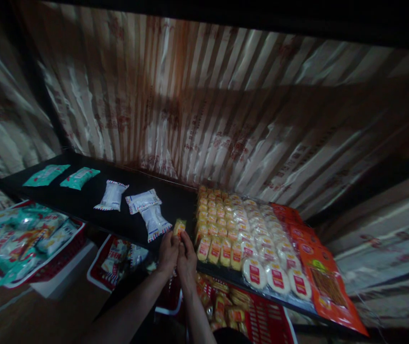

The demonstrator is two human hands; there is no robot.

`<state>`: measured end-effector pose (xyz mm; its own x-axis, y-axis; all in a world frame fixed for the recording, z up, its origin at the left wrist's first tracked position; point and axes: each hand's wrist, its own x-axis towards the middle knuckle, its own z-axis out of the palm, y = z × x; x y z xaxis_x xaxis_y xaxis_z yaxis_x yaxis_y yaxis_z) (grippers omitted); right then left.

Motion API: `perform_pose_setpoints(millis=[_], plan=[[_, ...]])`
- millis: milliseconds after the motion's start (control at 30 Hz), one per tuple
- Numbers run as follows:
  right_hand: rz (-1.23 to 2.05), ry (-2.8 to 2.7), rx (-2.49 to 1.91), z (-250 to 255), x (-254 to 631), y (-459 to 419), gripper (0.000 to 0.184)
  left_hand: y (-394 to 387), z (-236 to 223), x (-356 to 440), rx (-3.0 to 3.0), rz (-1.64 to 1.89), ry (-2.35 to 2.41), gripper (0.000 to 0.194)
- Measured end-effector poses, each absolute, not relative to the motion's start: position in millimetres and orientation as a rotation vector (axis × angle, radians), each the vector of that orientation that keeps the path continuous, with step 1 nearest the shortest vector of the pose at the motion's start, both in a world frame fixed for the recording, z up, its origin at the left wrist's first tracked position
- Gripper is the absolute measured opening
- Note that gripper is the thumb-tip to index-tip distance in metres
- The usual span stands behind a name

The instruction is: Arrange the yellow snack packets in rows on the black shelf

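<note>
Striped, printed sheeting [226, 95], forming the backdrop; before it, a long black shelf [179, 198], running from left to right; beneath the shelf's left end, a red basket [66, 251] with a white rim, heaped with bagged goods; beneath its right half, a second red basket [265, 320], holding yellow-wrapped goods; on the shelf, rows of white round packets [256, 229], flanked on the right by orange bags [319, 267] and on the left by rows of yellow packets [215, 220]; farther left, three white packets [112, 196], two of them touching, and two teal packets [47, 176]; at the front edge, the left hand [168, 253] and right hand [187, 260], side by side, fingers of both closed on the lower part of one small yellow packet [179, 226]; this packet lies between the white packets and the yellow rows; whether it touches the shelf cannot be told
</note>
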<state>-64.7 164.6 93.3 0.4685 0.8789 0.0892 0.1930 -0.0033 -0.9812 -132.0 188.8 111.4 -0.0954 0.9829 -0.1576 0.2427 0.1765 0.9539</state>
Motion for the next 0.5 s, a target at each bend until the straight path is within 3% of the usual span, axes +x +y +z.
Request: perform_pose_setpoints(millis=[267, 500], plan=[[0.829, -0.978, -1.468, 104, -78, 187, 0.052, 210, 101, -141, 1.252, 1.049, 1.643, 0.034], [0.707, -0.941, -1.511, 100, -71, 203, 0.052, 231, 98, -131, 1.314, 0.980, 1.597, 0.039]])
